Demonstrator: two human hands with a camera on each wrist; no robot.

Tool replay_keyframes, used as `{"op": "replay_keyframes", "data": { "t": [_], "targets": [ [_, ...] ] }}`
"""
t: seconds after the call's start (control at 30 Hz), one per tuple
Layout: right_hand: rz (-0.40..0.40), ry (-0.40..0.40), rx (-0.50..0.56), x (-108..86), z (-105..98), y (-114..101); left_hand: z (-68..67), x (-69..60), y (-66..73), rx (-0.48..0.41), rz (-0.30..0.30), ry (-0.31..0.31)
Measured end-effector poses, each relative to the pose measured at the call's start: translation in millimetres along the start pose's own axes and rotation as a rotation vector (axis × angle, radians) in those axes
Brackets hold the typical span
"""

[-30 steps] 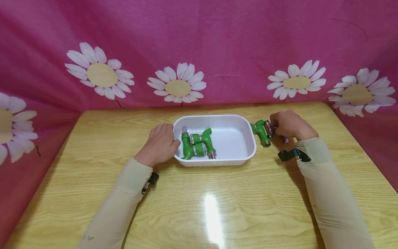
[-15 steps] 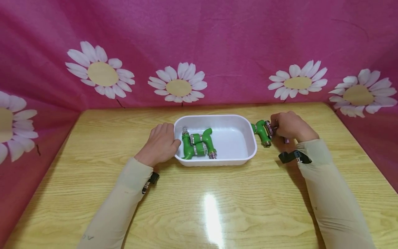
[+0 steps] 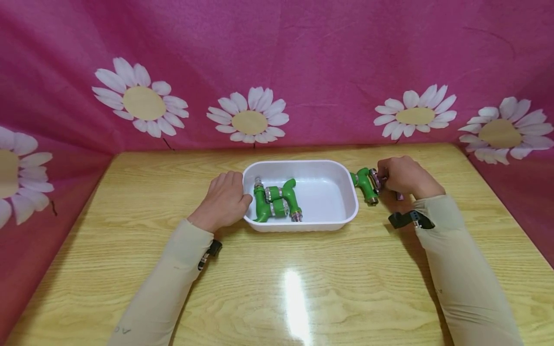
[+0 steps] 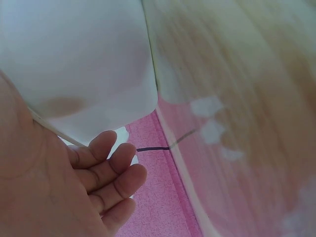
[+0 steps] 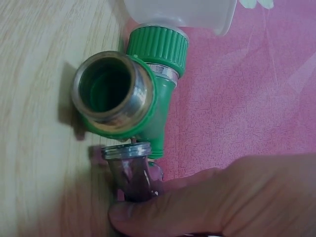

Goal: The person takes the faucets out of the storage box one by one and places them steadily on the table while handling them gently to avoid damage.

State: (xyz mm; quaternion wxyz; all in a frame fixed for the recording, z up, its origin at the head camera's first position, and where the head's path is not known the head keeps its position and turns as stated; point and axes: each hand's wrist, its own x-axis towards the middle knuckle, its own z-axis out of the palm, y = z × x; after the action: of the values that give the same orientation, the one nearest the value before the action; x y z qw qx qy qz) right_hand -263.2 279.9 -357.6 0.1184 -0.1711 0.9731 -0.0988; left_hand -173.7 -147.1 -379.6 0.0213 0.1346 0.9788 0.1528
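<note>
In the head view a white tray [image 3: 333, 226] sits mid-table with two green taps inside, one [image 3: 260, 204] at the left, the other [image 3: 289, 194] beside it. My left hand [image 3: 222, 199] holds the tray's left end, its thumb at the rim. In the left wrist view the fingers [image 4: 121, 168] curl by the tray corner [image 4: 133, 98]. A third green tap [image 3: 367, 185] lies against the tray's right end. My right hand [image 3: 402, 175] pinches a shiny metal tap [image 5: 131, 173] by the green one; its threaded end shows, the rest hidden by my hand.
A small purplish piece [image 3: 399, 196] shows below my right hand; whether it belongs to the metal tap I cannot tell. The wooden table [image 3: 242, 288] ends at a pink flowered cloth [image 3: 329, 72] behind and at both sides.
</note>
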Motion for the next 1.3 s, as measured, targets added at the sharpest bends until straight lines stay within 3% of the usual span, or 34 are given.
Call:
{"op": "replay_keyframes", "data": {
  "t": [0.33,1.3],
  "targets": [
    [0.036,-0.034,0.075,-0.9,1.2,-0.6,1.3,0.6,-0.4,0.005,0.002,0.005],
    [0.052,-0.075,0.130,-2.2,-2.4,2.5,1.2,0.1,-0.3,0.005,-0.003,-0.002]
  ]
}}
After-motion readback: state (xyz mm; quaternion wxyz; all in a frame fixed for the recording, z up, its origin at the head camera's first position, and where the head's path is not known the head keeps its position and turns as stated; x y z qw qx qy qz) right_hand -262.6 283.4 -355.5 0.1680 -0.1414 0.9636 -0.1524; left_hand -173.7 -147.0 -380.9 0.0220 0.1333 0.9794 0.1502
